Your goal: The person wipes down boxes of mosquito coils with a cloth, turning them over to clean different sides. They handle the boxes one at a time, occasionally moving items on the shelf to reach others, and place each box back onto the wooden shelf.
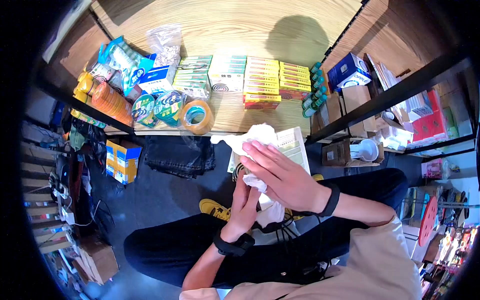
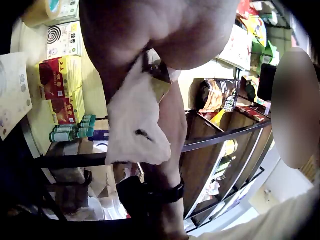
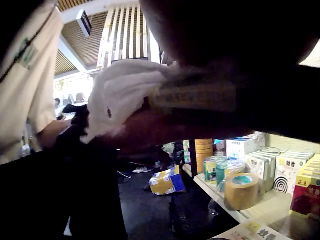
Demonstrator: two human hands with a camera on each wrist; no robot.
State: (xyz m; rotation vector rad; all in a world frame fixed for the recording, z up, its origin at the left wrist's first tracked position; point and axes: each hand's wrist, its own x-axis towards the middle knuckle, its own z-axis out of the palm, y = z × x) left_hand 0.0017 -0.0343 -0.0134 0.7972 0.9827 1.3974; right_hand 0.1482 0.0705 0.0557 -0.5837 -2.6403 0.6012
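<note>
A white cloth (image 1: 260, 134) is bunched between my two hands, with loose ends hanging below them. My right hand (image 1: 292, 182) grips it from above, its long fingers laid across the folds. Lower down, my left hand (image 1: 241, 207) holds a small yellowish box (image 3: 202, 97), blurred in the right wrist view and mostly covered by hands and cloth. In the left wrist view, one corner of it shows beside the cloth (image 2: 135, 115), which has a dark mark. Just beyond my hands is a pale mosquito coil box (image 1: 294, 145), partly hidden.
A wooden shelf (image 1: 230, 117) ahead bears yellow boxes (image 1: 262, 75), mosquito coil boxes (image 1: 227, 72), a tape roll (image 1: 196, 117) and green bottles (image 1: 315, 95). Black posts frame its sides. On the floor lie a yellow-and-blue carton (image 1: 122, 160) and black plastic bags (image 1: 180, 155).
</note>
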